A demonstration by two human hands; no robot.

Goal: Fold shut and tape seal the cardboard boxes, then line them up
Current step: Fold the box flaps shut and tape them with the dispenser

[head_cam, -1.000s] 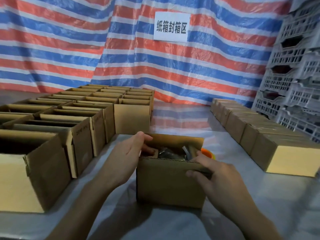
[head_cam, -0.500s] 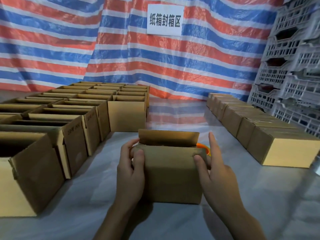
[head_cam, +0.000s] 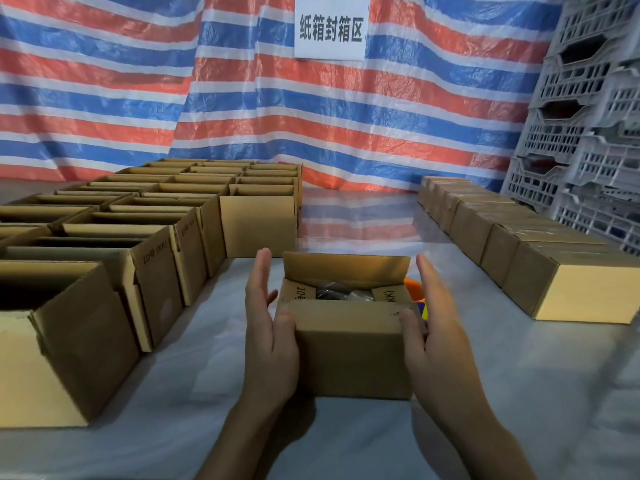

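between the left hand (head_cam: 268,318) and right hand (head_cam: 434,322) the cardboard box (head_cam: 349,351) is flanked, fingers held straight, thumbs pressed on its front flap.

A tarp (head_cam: 138,81) striped in red, blue and white is hanging across the whole upper half of the frame, sagging in soft folds, with a white paper sign (head_cam: 330,27) bearing dark Chinese characters sitting at top centre. Pale perforated plastic crates (head_cam: 588,133) are standing stacked along the right edge. The glossy pale table (head_cam: 519,393) is filling the lower frame and reflecting the stripes at centre.
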